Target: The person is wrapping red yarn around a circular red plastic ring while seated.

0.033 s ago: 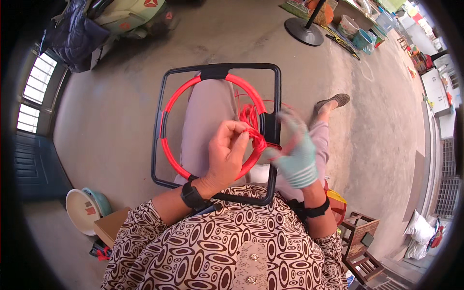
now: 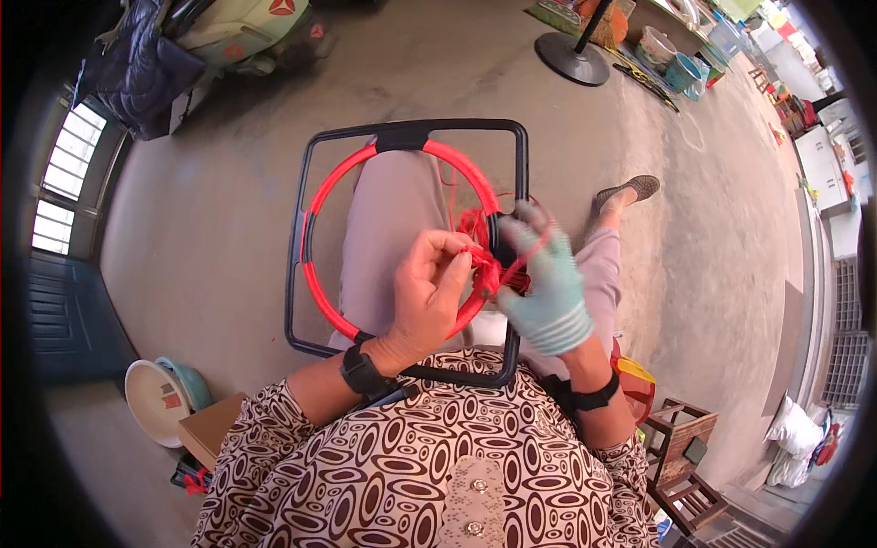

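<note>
Head view, sole view. Mid-frame, a square black frame (image 2: 523,155) sits over the wearer's lap, a red-and-black ring (image 2: 468,167) set inside it. At the ring's right side, centre of picture, a bunched red cord (image 2: 490,277); more red strands hang loose just above. Left hand (image 2: 431,285), bare, left of the bunch: thumb and forefinger closed together on the cord, remaining fingers curled. Right hand (image 2: 550,297), in a pale green glove, right of the bunch: fingers part-spread, motion-blurred, a red strand arcing across them; whether they grip it, cannot tell. Step in hand, by my reading: working the cord in loops or a knot at the ring's right side. Next move would seem to call for a steady left pinch while the right fingers guide the strand clear of the frame's bar and draw it snug.
</note>
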The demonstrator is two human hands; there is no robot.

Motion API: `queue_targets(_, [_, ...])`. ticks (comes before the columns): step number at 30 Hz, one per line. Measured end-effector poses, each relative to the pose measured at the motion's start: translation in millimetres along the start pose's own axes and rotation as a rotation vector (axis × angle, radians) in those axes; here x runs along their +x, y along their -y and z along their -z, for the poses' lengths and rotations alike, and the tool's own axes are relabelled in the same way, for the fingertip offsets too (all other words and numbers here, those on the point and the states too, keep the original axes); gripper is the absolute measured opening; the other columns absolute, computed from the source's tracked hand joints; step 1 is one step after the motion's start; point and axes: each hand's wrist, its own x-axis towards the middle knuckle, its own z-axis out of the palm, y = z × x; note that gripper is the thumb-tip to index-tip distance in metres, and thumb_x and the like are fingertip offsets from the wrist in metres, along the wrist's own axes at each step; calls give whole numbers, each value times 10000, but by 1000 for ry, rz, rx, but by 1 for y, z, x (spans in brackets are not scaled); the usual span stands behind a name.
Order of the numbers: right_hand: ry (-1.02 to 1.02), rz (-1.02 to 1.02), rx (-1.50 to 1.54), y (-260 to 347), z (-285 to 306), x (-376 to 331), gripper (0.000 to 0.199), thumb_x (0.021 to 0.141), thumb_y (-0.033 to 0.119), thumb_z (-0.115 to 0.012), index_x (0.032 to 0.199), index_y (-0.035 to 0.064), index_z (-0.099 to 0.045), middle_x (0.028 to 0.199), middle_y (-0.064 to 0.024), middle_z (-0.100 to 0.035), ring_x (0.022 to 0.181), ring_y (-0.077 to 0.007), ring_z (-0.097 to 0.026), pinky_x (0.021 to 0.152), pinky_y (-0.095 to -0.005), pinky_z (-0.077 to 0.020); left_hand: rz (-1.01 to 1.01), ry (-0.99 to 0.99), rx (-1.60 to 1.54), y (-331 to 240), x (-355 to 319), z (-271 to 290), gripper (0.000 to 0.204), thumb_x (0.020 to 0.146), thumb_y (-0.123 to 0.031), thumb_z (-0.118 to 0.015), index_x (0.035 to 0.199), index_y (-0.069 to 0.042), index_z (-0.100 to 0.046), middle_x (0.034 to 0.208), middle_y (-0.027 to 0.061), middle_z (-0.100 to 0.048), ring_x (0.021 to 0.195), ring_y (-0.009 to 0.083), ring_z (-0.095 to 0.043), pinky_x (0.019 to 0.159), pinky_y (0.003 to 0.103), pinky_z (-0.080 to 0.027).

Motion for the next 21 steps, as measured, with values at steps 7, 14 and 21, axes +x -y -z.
queue_targets(7, [7,97,-74,-3,-6,4,456,582,119,-716,1031,83,-639,1165,-136,-553,1141,-418,-456,963,-460,-386,55,15,-109,-8,4,-2,64,919,-40,-460,975,-9,-463,1011,85,-545,889,109,-532,831,254,-439])
queue_targets(14, [-259,-353,386,4,7,-6,366,697,84,-740,1023,27,-583,928,-137,-626,843,-218,-627,760,-278,-485,82,-132,-43,1,7,-2,70,900,-67,-524,925,-1,-526,864,21,-560,793,67,-526,720,206,-435])
queue_targets(21, [-276,-438,-201,-89,71,-101,177,765,111,-673,894,33,-581,773,-79,-610,687,-136,-582,625,-280,-467,649,162,-144,10,10,4,186,915,-217,-530,884,-34,-541,746,27,-582,576,87,-560,511,216,-471])
